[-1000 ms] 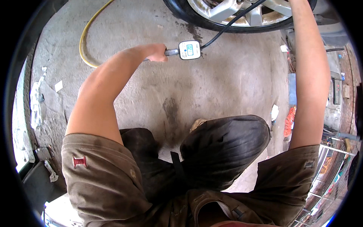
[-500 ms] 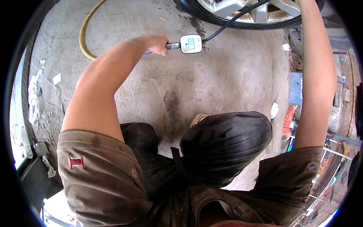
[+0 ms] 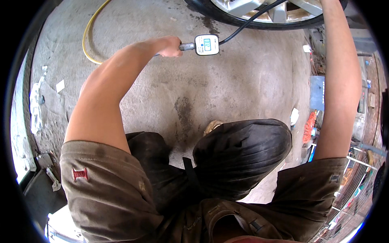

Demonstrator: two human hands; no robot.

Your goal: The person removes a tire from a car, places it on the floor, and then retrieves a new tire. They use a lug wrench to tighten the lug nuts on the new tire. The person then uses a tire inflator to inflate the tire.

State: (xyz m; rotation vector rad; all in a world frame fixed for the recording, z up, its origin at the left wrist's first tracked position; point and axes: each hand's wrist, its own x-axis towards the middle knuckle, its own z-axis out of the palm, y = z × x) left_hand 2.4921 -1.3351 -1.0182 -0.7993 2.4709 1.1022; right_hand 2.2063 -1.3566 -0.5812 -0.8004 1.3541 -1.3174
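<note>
My left hand (image 3: 170, 46) is closed around the grey handle (image 3: 187, 46) of a digital tyre inflator gauge. Its white square head (image 3: 207, 44) has a lit display and is held above the concrete floor. From the gauge a black hose (image 3: 243, 27) runs up across the wheel rim (image 3: 279, 15), its far end cut off by the top edge. A black tyre (image 3: 259, 25) surrounds the silver spoked rim. My right forearm (image 3: 341, 81) stretches up past the right side of the wheel; its hand lies beyond the picture's top edge.
A yellow air hose (image 3: 86, 38) curves over the concrete floor (image 3: 243, 77) at the left. On the right are a blue-grey panel (image 3: 317, 92), a coiled orange hose (image 3: 310, 126) and a wire rack (image 3: 356, 170). Crumpled plastic (image 3: 35, 107) lies at far left.
My left hand and the gauge have shifted slightly right and up, and the gauge head is turned a little. The yellow hose has slid slightly left. My right arm has hardly moved.
</note>
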